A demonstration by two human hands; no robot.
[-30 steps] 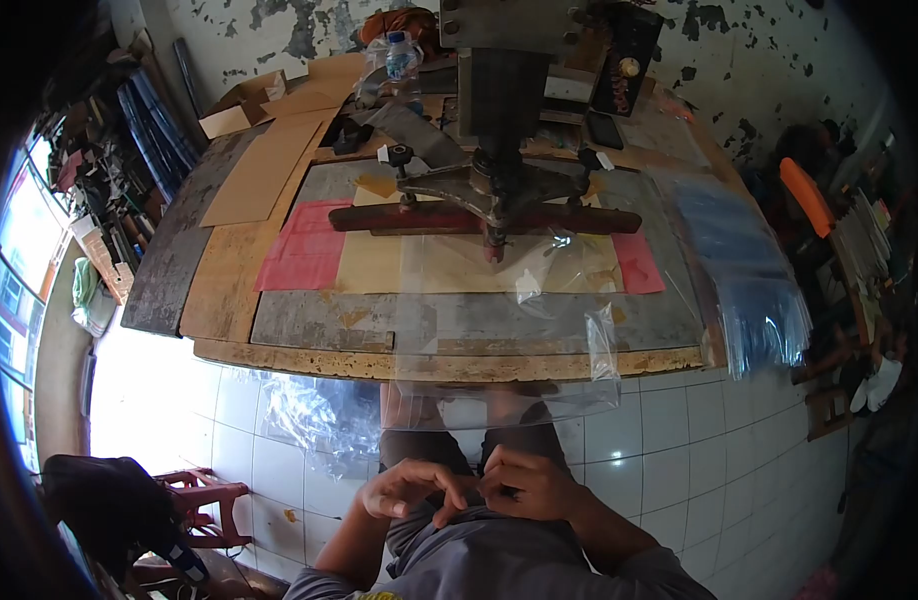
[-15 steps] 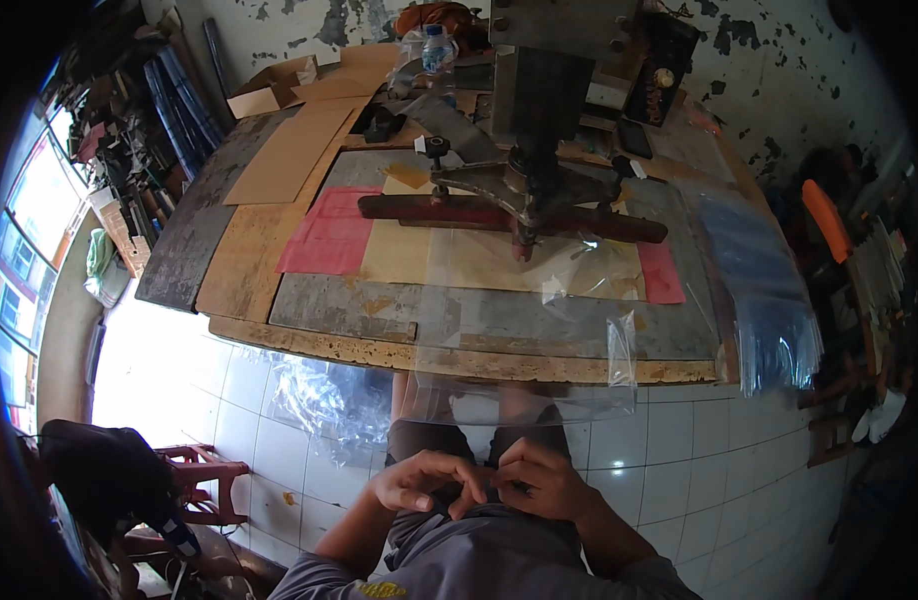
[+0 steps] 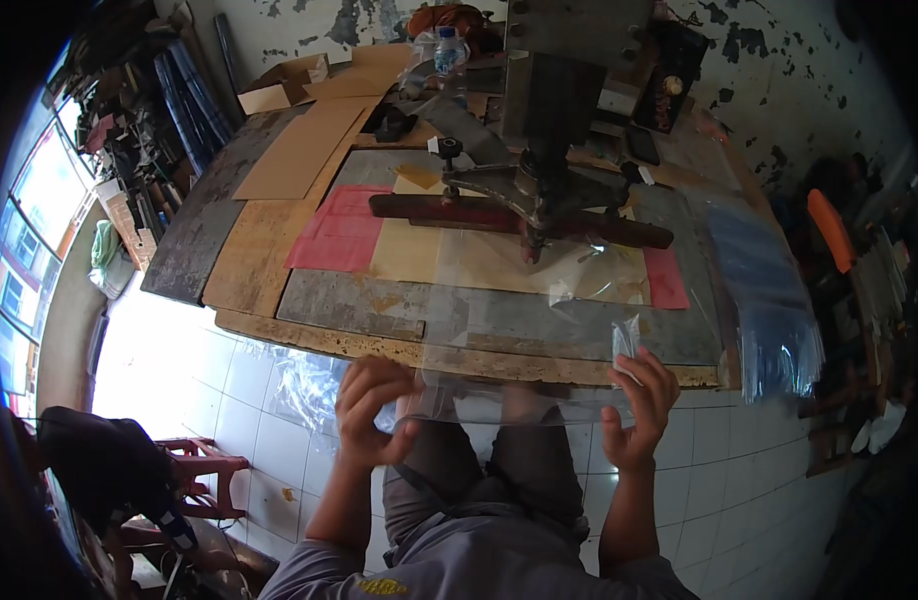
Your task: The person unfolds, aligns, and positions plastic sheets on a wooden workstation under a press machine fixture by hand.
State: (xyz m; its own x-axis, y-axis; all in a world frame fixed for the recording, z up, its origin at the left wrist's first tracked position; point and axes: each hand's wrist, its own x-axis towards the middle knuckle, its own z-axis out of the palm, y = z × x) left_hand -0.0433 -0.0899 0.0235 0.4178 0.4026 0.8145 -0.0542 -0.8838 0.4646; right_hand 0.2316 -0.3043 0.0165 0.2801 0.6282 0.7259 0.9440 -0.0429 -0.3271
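Grey-topped with a worn wooden edge, the broad worktable (image 3: pixel 339 312) is standing in front of the person. Over the worktable's middle, a dark metal press (image 3: pixel 551 130) is looming. On the worktable's near half, a clear plastic sheet (image 3: pixel 499 325) is lying, its end hanging past the front edge. Along that edge, the left hand (image 3: pixel 372 412) is hovering open, curved fingers well apart from the thumb, near the sheet's left side; the right hand (image 3: pixel 639 405) is spreading likewise near its right side. Whether either is touching the sheet, one cannot tell.

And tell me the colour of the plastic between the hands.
The plastic is clear and colourless; the head view shows it best.
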